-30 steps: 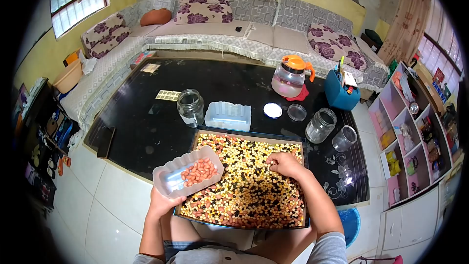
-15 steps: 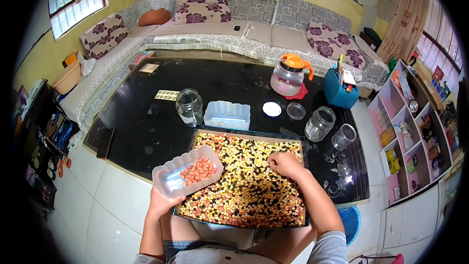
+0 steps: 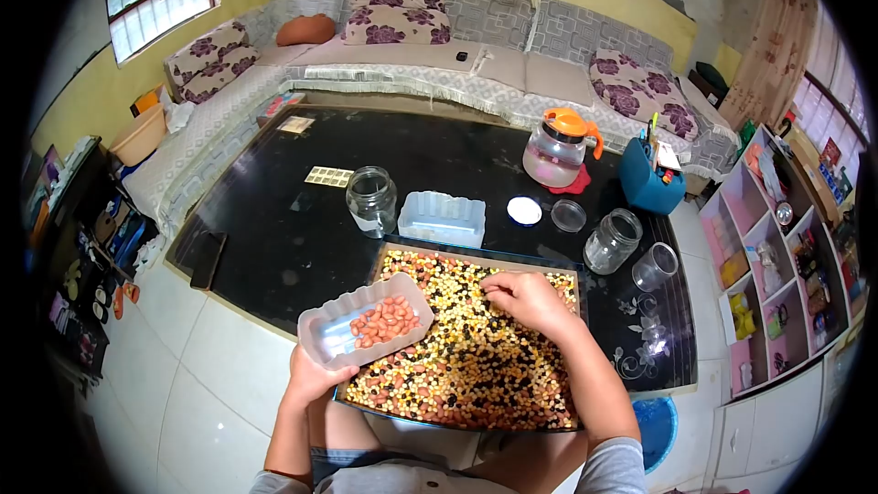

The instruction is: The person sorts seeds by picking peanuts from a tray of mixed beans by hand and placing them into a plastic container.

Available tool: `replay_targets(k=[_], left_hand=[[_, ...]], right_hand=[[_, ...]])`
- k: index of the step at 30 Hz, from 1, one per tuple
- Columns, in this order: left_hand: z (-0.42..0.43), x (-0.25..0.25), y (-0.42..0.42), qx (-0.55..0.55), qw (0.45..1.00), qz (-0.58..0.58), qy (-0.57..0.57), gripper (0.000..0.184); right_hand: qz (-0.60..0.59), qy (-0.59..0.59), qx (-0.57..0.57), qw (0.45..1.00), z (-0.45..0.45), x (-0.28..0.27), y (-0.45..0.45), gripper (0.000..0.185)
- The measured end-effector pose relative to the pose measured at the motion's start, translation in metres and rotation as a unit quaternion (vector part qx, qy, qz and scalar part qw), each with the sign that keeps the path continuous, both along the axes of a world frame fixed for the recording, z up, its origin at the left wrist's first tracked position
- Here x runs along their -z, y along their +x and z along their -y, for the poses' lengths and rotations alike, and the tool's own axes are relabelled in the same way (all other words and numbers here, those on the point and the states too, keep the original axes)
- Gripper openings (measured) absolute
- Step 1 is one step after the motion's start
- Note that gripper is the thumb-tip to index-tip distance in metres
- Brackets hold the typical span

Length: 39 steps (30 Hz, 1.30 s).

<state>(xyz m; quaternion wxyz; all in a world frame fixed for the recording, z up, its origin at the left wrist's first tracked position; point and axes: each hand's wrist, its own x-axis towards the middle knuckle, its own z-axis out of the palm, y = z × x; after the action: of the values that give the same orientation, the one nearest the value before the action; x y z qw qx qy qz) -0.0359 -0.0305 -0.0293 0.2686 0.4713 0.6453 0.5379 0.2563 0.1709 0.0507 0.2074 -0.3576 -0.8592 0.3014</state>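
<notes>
My left hand (image 3: 315,375) grips a translucent plastic container (image 3: 320,334) by its near side, over the left edge of a large tray. Reddish peanuts (image 3: 385,321) lie in the container's right part. The tray (image 3: 581,288) holds a mix of yellow corn kernels, black beans and peanuts (image 3: 457,338). Over the upper right part of the mix is my right hand (image 3: 528,297), with its fingers pinched together; whatever may be between the fingertips is too small to make out.
Beyond the tray on the black table (image 3: 265,201) stand a glass jar (image 3: 371,203), a second plastic container (image 3: 443,218), lids (image 3: 524,211), another jar (image 3: 613,241), a glass cup (image 3: 655,267), an orange-lidded pitcher (image 3: 555,151) and a teal holder (image 3: 651,178). A phone (image 3: 208,261) lies left.
My right hand has moved a little to the left and up over the mix. The whole view has shifted slightly. My left hand still holds the container in the same place over the tray.
</notes>
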Motion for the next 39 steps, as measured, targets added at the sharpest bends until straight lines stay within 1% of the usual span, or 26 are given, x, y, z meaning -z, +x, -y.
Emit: replay_targets(k=[1, 3, 5, 6, 8, 11, 13, 15, 18, 21, 22, 23, 25, 28, 33, 36, 38, 39], left_hand=[[0.000, 0.000, 0.000, -0.001, 1.000, -0.005, 0.000, 0.087], [0.000, 0.002, -0.002, -0.004, 1.000, -0.010, 0.000, 0.086], [0.002, 0.005, -0.006, 0.025, 0.999, -0.002, -0.048, 0.094], [0.002, 0.005, -0.005, 0.025, 0.999, -0.002, -0.048, 0.094], [0.000, 0.004, -0.001, -0.011, 1.000, -0.016, 0.001, 0.086], [0.000, 0.004, -0.001, -0.009, 1.000, -0.012, 0.001, 0.086], [0.001, 0.005, -0.005, 0.007, 1.000, -0.014, -0.019, 0.090], [0.002, 0.006, -0.007, 0.024, 0.999, -0.014, -0.039, 0.093], [0.003, -0.001, -0.003, 0.023, 0.998, 0.003, -0.050, 0.096], [0.003, -0.006, 0.001, 0.017, 0.998, 0.029, -0.050, 0.098], [0.003, -0.003, 0.000, 0.024, 0.998, 0.039, -0.042, 0.098], [0.002, -0.003, 0.001, 0.028, 0.998, 0.038, -0.042, 0.098], [0.001, -0.003, 0.004, -0.003, 1.000, 0.030, -0.001, 0.088], [0.002, -0.005, 0.004, -0.002, 1.000, 0.023, -0.009, 0.089], [0.002, -0.007, 0.005, 0.004, 1.000, 0.030, -0.005, 0.088], [0.002, -0.009, 0.006, 0.011, 0.999, 0.032, -0.002, 0.088], [0.001, -0.011, 0.006, 0.016, 0.999, 0.032, 0.002, 0.088], [0.001, -0.012, 0.007, 0.016, 0.999, 0.034, 0.000, 0.089]], right_hand=[[-0.005, -0.012, -0.014, 1.000, 0.005, -0.007, -0.009, 0.023], [-0.074, 0.025, -0.068, 0.995, 0.016, -0.019, -0.026, 0.021], [-0.094, 0.044, -0.119, 0.987, 0.028, -0.033, -0.045, 0.020], [-0.122, 0.066, -0.140, 0.980, 0.031, -0.029, -0.054, 0.020], [-0.120, 0.070, -0.143, 0.980, 0.037, -0.034, -0.063, 0.021], [-0.135, 0.056, -0.131, 0.981, 0.037, -0.035, -0.059, 0.022], [-0.138, 0.056, -0.079, 0.986, 0.030, -0.031, -0.040, 0.022], [-0.077, 0.012, -0.026, 0.997, 0.021, -0.018, -0.016, 0.023], [0.028, 0.026, 0.032, 0.999, 0.008, 0.000, 0.023, 0.023], [0.133, 0.057, 0.080, 0.986, -0.003, 0.023, 0.061, 0.024], [0.155, 0.039, 0.105, 0.981, -0.002, 0.022, 0.068, 0.025], [0.162, 0.038, 0.110, 0.980, -0.006, 0.028, 0.077, 0.025], [0.185, 0.025, 0.103, 0.977, -0.006, 0.031, 0.087, 0.024], [0.198, 0.010, 0.089, 0.976, -0.002, 0.043, 0.089, 0.027], [0.193, 0.010, 0.073, 0.978, -0.004, 0.053, 0.078, 0.025], [0.168, 0.036, 0.081, 0.982, -0.007, 0.064, 0.074, 0.020], [0.171, 0.004, 0.076, 0.982, -0.010, 0.065, 0.071, 0.013], [0.170, 0.004, 0.076, 0.982, -0.011, 0.067, 0.071, 0.013]])
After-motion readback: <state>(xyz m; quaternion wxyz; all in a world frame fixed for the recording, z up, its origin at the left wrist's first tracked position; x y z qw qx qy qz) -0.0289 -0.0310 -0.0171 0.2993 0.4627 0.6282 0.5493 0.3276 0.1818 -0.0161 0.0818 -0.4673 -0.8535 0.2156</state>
